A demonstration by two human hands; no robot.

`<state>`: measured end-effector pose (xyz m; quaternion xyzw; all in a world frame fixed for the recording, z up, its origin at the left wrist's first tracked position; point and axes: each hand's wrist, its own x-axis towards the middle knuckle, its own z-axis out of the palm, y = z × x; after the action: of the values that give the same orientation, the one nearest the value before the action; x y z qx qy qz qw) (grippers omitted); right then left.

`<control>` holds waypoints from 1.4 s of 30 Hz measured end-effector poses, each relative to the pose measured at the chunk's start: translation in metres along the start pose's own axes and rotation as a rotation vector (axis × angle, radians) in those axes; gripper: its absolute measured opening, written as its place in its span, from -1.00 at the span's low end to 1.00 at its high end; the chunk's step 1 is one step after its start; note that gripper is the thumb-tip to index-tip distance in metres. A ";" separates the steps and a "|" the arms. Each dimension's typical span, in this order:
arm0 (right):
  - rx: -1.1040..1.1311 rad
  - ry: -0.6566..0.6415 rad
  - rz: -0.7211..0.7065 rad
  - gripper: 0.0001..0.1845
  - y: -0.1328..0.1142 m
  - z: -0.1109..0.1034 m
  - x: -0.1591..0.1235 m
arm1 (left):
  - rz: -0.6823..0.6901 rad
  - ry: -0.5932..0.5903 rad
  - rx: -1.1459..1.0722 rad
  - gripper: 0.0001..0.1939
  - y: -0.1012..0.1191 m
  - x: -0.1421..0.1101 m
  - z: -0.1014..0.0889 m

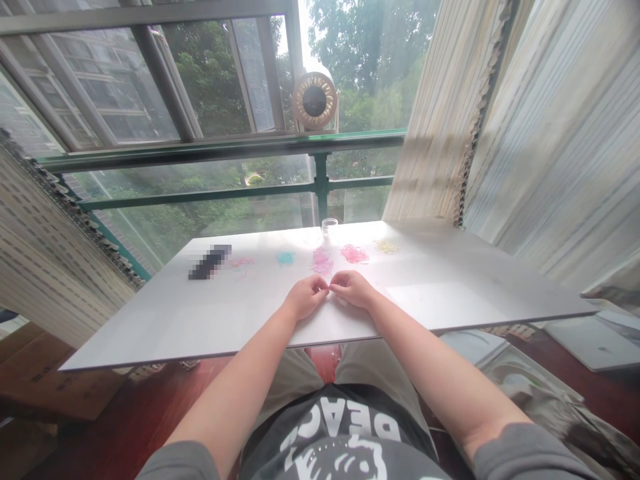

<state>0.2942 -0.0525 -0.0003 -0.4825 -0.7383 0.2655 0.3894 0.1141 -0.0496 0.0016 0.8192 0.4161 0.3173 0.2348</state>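
Note:
My left hand point(305, 297) and my right hand point(354, 288) rest on the white tabletop point(440, 293), fingertips pinched together and meeting between them. What they pinch is too small to make out. Just beyond the hands lie small heaps of thin loops sorted by colour: a purple heap point(323, 260), a pink heap point(354, 253), a yellow heap point(387, 247), a teal heap point(286, 257) and a faint pale pink heap point(241, 263). A small clear glass cup point(329, 227) stands at the far edge behind the purple heap.
A dark flat object point(210, 262) lies on the table's left part. Window glass and a green railing point(320, 180) are right behind the table. Curtains point(540, 133) hang at the right, a woven blind point(45, 253) at the left. Cardboard point(45, 387) lies on the floor at lower left.

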 end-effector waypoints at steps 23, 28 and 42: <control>0.035 0.000 0.019 -0.90 -0.002 -0.003 -0.001 | -0.010 0.042 -0.053 -0.88 0.001 0.001 -0.001; 0.039 0.007 0.016 -0.91 0.001 -0.002 -0.001 | -0.014 0.050 -0.055 -0.87 -0.001 0.002 -0.001; 0.046 -0.004 0.030 -0.90 0.001 -0.002 -0.002 | -0.057 0.033 -0.067 -0.81 -0.003 0.003 0.001</control>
<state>0.2969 -0.0537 -0.0004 -0.4840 -0.7254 0.2893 0.3947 0.1142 -0.0457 -0.0004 0.7934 0.4321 0.3377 0.2642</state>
